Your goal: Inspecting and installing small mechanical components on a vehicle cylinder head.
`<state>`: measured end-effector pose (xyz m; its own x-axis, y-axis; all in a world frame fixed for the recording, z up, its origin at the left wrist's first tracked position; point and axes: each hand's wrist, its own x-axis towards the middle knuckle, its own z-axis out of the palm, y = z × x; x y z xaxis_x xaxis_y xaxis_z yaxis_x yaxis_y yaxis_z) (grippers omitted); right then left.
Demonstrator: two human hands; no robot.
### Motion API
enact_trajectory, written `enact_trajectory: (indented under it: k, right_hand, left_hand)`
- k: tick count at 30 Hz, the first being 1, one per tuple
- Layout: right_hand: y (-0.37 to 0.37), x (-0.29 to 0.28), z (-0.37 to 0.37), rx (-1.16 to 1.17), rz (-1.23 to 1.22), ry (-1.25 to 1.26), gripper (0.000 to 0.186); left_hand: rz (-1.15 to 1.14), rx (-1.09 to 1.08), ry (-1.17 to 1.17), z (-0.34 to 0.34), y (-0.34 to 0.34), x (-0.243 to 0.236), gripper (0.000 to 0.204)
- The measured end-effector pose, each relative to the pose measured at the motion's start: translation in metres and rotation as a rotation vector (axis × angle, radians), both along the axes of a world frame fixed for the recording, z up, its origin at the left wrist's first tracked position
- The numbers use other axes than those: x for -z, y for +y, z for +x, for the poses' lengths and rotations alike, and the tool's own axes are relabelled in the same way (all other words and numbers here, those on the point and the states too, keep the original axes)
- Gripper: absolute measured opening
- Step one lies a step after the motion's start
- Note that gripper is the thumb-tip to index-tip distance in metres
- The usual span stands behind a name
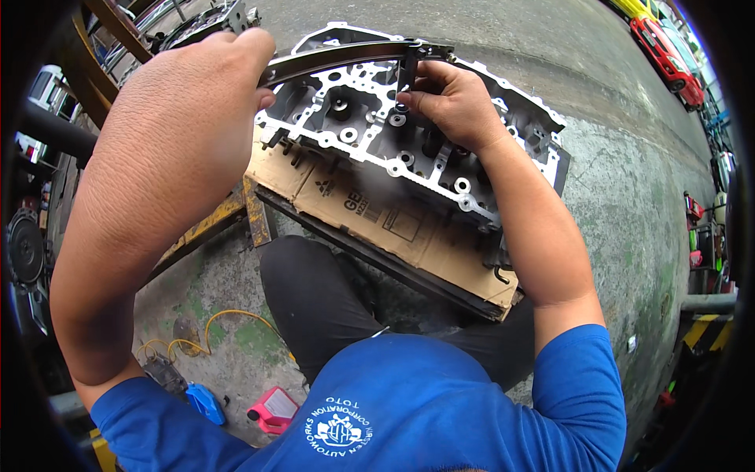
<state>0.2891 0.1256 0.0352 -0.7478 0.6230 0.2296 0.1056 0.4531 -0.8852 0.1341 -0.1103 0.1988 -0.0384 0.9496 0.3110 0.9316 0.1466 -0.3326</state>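
Observation:
A light-metal engine cylinder head (370,141), with round bores and bright machined edges, lies in front of me. My left hand (197,86) is closed round the end of a long dark metal lever, apparently a valve spring compressor (346,61), which spans the head's far side. At the lever's other end, a short upright part reaches down to a bore. The fingers of my right hand (456,102) are closed on that upright part, thumb near its lower end. What sits under its tip is partly hidden by the fingers.
Flattened cardboard (370,212) lies beneath the head on a dark-edged stand with a worn yellow frame (216,220). On the floor are a blue bottle (206,403), a pink-red bottle (274,409) and a yellow hose (208,326). A red car (667,59) stands far right.

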Motion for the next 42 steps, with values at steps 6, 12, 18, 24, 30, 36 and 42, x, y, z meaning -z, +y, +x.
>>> enact_trajectory:
  k: [6,12,18,24,30,36,42]
  right_hand:
    - [-0.001,0.002,0.003,-0.005,0.246,-0.048,0.028]
    - [-0.001,0.002,0.006,-0.024,0.276,-0.062,0.031]
    - [0.0,0.005,0.007,-0.06,0.244,-0.021,0.029]
    - [0.002,0.005,0.006,-0.038,0.304,-0.05,0.029]
    - [-0.003,-0.007,0.019,-0.012,0.183,-0.056,0.031]
    - [-0.014,-0.028,0.037,-0.046,0.516,-0.376,0.024]
    - [-0.032,-0.012,0.049,-0.125,0.785,-0.321,0.022]
  left_hand:
    - [-0.241,-0.165,-0.601,0.006,-0.01,0.027,0.013]
    - [-0.172,-0.169,-0.762,0.013,-0.021,0.04,0.013]
    - [-0.178,-0.186,-0.798,0.017,-0.025,0.039,0.016]
    - [-0.163,-0.151,-0.805,0.013,-0.026,0.052,0.017]
    - [-0.18,-0.167,-0.853,0.02,-0.027,0.066,0.016]
    - [-0.121,-0.129,-0.772,0.014,-0.027,0.079,0.011]
    - [-0.147,-0.137,-0.81,0.008,-0.024,0.08,0.01]
